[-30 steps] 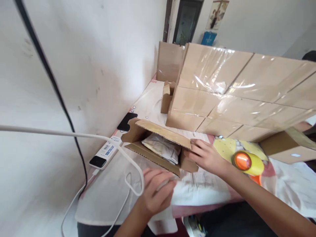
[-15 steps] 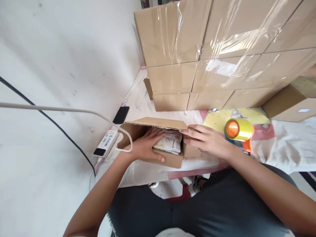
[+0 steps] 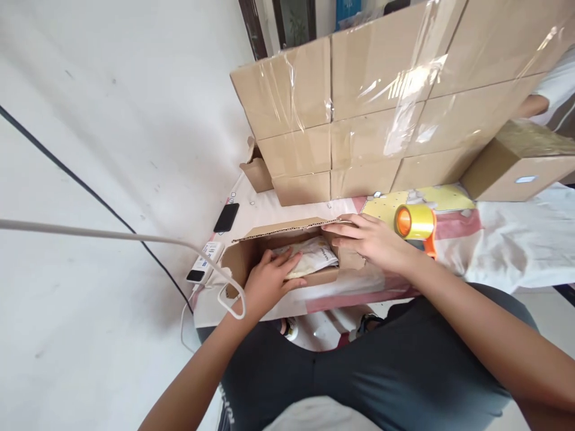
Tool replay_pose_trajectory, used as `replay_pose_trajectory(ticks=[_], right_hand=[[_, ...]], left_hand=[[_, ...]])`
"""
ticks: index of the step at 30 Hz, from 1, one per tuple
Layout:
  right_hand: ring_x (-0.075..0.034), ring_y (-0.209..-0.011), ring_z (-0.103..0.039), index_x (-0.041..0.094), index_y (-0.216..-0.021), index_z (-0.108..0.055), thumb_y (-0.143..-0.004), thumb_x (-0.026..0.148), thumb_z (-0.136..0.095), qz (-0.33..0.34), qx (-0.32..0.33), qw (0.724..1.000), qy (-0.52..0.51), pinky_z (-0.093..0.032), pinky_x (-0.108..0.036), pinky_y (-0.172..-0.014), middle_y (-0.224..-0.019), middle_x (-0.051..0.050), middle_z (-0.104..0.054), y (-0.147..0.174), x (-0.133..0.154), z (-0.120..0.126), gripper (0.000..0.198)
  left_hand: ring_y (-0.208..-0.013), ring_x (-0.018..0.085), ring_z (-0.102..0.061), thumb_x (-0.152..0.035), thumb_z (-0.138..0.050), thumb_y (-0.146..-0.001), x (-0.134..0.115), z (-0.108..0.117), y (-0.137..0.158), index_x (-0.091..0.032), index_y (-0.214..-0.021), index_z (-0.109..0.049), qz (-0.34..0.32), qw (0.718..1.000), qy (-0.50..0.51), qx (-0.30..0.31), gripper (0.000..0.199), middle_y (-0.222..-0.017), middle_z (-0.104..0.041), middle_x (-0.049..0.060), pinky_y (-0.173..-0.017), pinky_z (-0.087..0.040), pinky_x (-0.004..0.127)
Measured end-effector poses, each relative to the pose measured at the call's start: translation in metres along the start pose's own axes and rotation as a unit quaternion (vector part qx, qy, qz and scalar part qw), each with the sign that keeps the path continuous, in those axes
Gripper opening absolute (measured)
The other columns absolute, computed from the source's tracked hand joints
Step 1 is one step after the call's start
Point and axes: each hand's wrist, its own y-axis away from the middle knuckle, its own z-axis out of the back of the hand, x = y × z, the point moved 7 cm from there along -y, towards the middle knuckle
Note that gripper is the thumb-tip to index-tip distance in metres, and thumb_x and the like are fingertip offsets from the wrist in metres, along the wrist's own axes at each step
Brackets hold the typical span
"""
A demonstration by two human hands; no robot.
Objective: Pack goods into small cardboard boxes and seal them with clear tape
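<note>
An open cardboard box (image 3: 287, 230) lies in front of me, its back flap raised. Inside it rests a white and pale yellow printed packet (image 3: 312, 256). My left hand (image 3: 272, 272) reaches in from the left, fingers apart and laid on the packet's left part, thumb near the front wall. My right hand (image 3: 372, 239) grips the box's right end, fingertips over the corner of the raised flap and the side flap; its thumb is hidden.
Taped cartons (image 3: 296, 149) are stacked behind the box. A yellow tape roll (image 3: 420, 221) on an orange dispenser lies right. A phone (image 3: 226, 217), a white power strip (image 3: 204, 262) and a looping white cable (image 3: 179, 240) are left, beside the wall. Another person's arm (image 3: 532, 106) shows far right.
My left hand has shifted, its thumb coming from outside the front wall up to the packet's edge. The packet sits more tilted. My right hand keeps to the box's right end; the view has shifted.
</note>
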Motion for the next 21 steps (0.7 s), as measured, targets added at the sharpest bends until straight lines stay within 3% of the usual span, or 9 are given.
replay_pose_trajectory(ticks=[6, 9, 12, 16, 19, 21], right_hand=[[-0.03, -0.129, -0.053, 0.024, -0.119, -0.075, -0.09, 0.007, -0.062, -0.018, -0.006, 1.0, 0.002, -0.053, -0.044, -0.088, -0.154, 0.0, -0.058, 0.008, -0.003, 0.004, 0.036], [-0.03, -0.131, -0.052, 0.024, -0.112, -0.076, -0.089, 0.005, -0.059, -0.027, -0.03, 0.997, -0.061, -0.052, -0.044, -0.093, -0.152, 0.0, -0.06, 0.015, -0.009, 0.013, 0.034], [-0.03, -0.13, -0.054, 0.023, -0.105, -0.077, -0.09, 0.014, -0.062, -0.049, -0.066, 0.985, -0.155, -0.051, -0.045, -0.097, -0.153, -0.004, -0.058, 0.025, -0.021, 0.022, 0.022], [-0.03, -0.126, -0.058, 0.023, -0.104, -0.077, -0.089, 0.023, -0.067, -0.077, -0.081, 0.968, -0.227, -0.05, -0.045, -0.098, -0.154, -0.008, -0.057, 0.036, -0.033, 0.025, 0.018], [-0.033, -0.13, -0.057, 0.022, -0.101, -0.078, -0.084, 0.028, -0.074, -0.081, -0.076, 0.963, -0.245, -0.049, -0.048, -0.101, -0.153, -0.012, -0.056, 0.042, -0.034, 0.024, 0.019], [-0.036, -0.131, -0.056, 0.02, -0.1, -0.077, -0.08, 0.034, -0.079, -0.088, -0.07, 0.962, -0.248, -0.049, -0.05, -0.101, -0.154, -0.015, -0.054, 0.046, -0.035, 0.023, 0.024]], left_hand=[[-0.106, 0.026, -0.06, -0.039, -0.051, -0.105, -0.007, 0.026, 0.0, -0.03, -0.144, -0.063, 0.007, 0.998, 0.055, -0.026, 0.042, -0.14, -0.069, -0.001, -0.1, -0.053, 0.041], [-0.111, 0.023, -0.066, -0.038, -0.044, -0.108, -0.002, 0.039, 0.001, -0.026, -0.137, -0.067, 0.039, 0.985, 0.157, -0.058, 0.039, -0.13, -0.074, 0.002, -0.101, -0.054, 0.036], [-0.114, 0.021, -0.069, -0.038, -0.04, -0.108, 0.0, 0.044, 0.002, -0.025, -0.131, -0.069, 0.069, 0.966, 0.233, -0.087, 0.039, -0.125, -0.076, 0.004, -0.101, -0.054, 0.033], [-0.098, 0.022, -0.072, -0.043, -0.042, -0.106, 0.006, 0.044, 0.001, -0.022, -0.126, -0.071, 0.113, 0.949, 0.267, -0.128, 0.04, -0.108, -0.079, 0.005, -0.091, -0.056, 0.031], [-0.089, 0.02, -0.071, -0.046, -0.046, -0.104, 0.015, 0.047, 0.003, -0.02, -0.116, -0.072, 0.15, 0.935, 0.267, -0.176, 0.04, -0.097, -0.078, 0.004, -0.083, -0.056, 0.03], [-0.085, 0.019, -0.07, -0.05, -0.05, -0.102, 0.028, 0.054, 0.01, -0.019, -0.102, -0.072, 0.179, 0.912, 0.277, -0.243, 0.037, -0.09, -0.075, 0.004, -0.08, -0.056, 0.029]])
